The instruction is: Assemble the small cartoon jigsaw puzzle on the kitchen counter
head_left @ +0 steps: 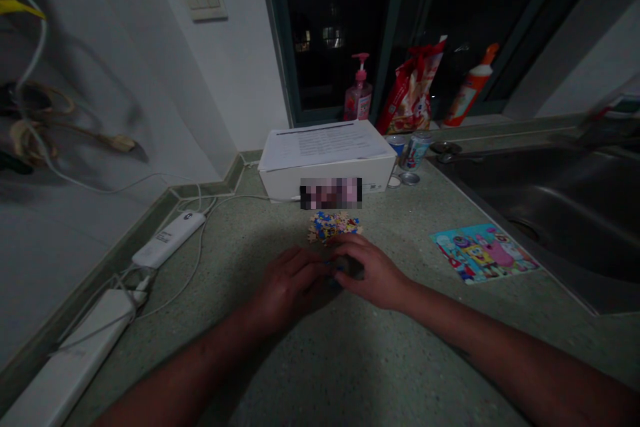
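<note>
Over the counter, my left hand (293, 283) and my right hand (373, 273) meet at the fingertips. Small blue jigsaw puzzle pieces (334, 268) show between them, mostly covered by the fingers. The left fingers are closed together on a piece from the left side. My right hand curves in from the other side, its thumb and fingers pinched at the same spot. Just beyond the hands lies a heap of loose jigsaw pieces (333, 223), some with printed colours and some with the plain backing up. A colourful cartoon picture sheet (485, 252) lies flat to the right.
A white box (285, 180) with papers (325, 143) on top stands behind the heap. Cans (416, 150) and lids are beside it. The metal sink (560, 193) is at right. A white power strip (75, 360), an adapter (170, 239) and cables lie at left.
</note>
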Motion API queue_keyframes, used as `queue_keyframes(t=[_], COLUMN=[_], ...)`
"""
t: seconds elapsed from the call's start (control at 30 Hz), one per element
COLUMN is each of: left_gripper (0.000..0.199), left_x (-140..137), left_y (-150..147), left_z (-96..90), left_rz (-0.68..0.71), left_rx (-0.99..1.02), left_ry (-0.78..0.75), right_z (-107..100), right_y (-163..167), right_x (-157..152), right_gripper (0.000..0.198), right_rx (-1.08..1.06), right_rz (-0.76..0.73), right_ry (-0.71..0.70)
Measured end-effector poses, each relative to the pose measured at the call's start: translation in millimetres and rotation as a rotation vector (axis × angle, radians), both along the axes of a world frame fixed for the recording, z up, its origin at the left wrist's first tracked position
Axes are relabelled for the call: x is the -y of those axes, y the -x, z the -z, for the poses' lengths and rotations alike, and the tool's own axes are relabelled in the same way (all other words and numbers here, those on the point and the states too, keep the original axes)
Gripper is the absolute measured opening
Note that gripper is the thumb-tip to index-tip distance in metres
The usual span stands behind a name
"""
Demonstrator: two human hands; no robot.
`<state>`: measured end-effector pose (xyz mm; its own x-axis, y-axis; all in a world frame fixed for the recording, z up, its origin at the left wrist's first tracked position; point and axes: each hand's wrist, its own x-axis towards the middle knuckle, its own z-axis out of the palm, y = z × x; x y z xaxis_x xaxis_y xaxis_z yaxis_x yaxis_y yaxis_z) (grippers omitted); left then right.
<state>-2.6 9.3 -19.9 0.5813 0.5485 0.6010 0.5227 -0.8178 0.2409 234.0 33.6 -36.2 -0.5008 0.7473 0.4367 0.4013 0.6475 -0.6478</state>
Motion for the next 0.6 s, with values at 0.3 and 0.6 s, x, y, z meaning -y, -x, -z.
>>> queue_keyframes(t=[0.3,0.6], left_gripper=[0.024,0.027], left_x=[-20,-26], left_y=[11,14], left_z=[13.5,10.6], left_rz=[-0.317,-0.419], left_rx=[0.075,0.084], left_ry=[0.261,0.417], right_z=[-6,-4], right_y=[-16,-23], right_x=[-15,-22], right_gripper=[0.022,0.025], right_rx=[-0.006,0.061], right_rz=[0.081,0.101], right_ry=[-0.204,-0.198])
